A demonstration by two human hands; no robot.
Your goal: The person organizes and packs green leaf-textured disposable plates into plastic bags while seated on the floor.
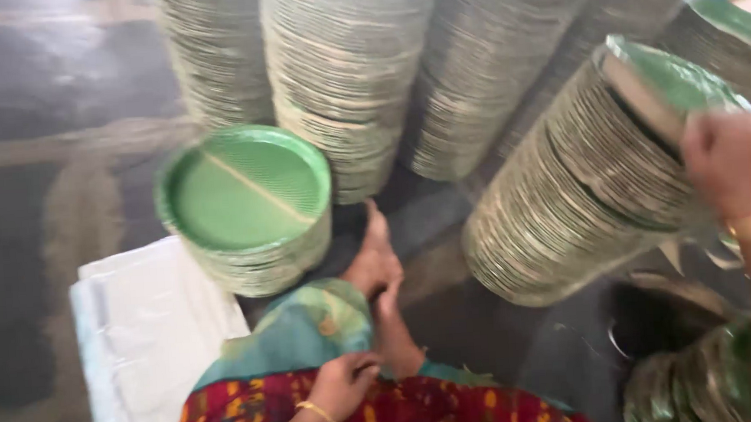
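My right hand (736, 163) grips the top end of a long tilted stack of green-faced paper plates (566, 199) that leans toward the right. A gold bangle sits on that wrist. My left hand (344, 383), also with a gold bangle, rests with curled fingers on the teal and red cloth (296, 333) over my leg, beside my bare foot (377, 259). A short stack of green plates (249, 208) stands upright on the floor just left of the foot, its top plate facing up.
Several tall plate stacks (345, 74) stand in a row at the back. A pile of white plastic sheets (144, 338) lies at the lower left. More green plates (694, 383) lie at the bottom right. The floor (34, 171) is dark and streaked.
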